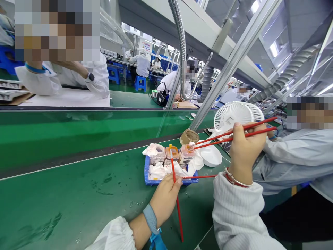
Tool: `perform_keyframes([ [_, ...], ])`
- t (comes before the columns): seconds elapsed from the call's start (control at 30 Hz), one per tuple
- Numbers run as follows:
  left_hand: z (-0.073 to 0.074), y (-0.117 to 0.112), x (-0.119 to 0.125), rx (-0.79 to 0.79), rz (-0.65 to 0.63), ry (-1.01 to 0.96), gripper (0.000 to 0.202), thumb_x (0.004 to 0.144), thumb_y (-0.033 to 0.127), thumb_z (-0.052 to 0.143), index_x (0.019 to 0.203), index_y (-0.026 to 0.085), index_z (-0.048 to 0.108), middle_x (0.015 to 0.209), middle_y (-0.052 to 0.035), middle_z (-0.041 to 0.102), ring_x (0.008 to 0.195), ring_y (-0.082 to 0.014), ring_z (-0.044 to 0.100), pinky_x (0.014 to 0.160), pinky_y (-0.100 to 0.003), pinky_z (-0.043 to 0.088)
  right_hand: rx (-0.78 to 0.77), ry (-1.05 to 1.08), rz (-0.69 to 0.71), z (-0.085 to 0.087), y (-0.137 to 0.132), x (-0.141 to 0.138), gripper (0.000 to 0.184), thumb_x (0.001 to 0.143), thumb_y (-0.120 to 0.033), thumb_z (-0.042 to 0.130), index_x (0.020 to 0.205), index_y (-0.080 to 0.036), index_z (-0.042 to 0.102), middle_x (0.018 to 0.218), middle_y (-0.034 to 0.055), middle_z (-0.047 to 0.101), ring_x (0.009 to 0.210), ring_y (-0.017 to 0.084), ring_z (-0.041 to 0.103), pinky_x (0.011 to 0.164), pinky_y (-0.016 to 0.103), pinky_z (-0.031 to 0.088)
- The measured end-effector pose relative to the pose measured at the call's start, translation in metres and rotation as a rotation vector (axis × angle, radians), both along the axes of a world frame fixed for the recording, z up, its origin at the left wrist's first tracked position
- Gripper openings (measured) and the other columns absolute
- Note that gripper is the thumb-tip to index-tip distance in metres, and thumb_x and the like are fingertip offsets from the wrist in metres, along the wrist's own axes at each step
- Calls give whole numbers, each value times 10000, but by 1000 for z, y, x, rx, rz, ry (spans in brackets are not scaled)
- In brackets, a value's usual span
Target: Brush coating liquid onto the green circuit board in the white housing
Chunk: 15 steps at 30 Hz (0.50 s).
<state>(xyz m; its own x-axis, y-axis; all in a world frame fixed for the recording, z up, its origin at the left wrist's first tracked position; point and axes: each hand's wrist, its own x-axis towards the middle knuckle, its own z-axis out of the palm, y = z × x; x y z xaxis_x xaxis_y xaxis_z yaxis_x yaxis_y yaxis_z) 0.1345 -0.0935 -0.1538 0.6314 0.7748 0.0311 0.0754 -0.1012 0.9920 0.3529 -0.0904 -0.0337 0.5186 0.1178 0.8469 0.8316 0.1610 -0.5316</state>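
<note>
My left hand (165, 195) is closed on a thin red-handled brush (179, 211), pinched between thumb and fingers. Its yellow tip points up in front of the middle jar (171, 151). Raised at the right, my right hand (246, 151) grips two slim red sticks (217, 141) that look like brush handles. Their far ends reach the orange mouth of the right jar (185, 158); the tips are hard to make out. A third jar (158, 158) stands at the left. White tissue (156, 171) surrounds the jars in a blue tray (147, 177). Another red stick (200, 177) crosses the tray's front edge.
Beside the tray are a white bowl (212, 156) and a roll of brown tape (189, 136). A white fan (232, 116) stands behind my right hand. A metal post (229, 73) rises beyond the tape. Co-workers sit across the green bench (91, 208) and at my right.
</note>
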Motion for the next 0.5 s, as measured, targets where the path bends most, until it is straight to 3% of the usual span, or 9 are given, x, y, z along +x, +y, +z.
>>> perform_keyframes([
  [0.27, 1, -1, -1, -5, -10, 0, 347, 891, 363, 349, 817, 164, 624, 1091, -96, 611, 1114, -202, 481, 1032, -350, 295, 100, 9, 83, 7, -7, 0, 177, 736, -261, 643, 752, -222, 470, 670, -8, 498, 586, 159, 552, 583, 294, 468],
  [0.5, 2, 1, -1, 23, -14, -8, 361, 895, 366, 342, 803, 165, 627, 1067, -99, 618, 1081, -213, 497, 1011, -366, 321, 67, -13, 162, 8, -6, -6, 207, 722, -282, 655, 767, -205, 469, 639, -19, 514, 548, 165, 562, 539, 304, 479],
])
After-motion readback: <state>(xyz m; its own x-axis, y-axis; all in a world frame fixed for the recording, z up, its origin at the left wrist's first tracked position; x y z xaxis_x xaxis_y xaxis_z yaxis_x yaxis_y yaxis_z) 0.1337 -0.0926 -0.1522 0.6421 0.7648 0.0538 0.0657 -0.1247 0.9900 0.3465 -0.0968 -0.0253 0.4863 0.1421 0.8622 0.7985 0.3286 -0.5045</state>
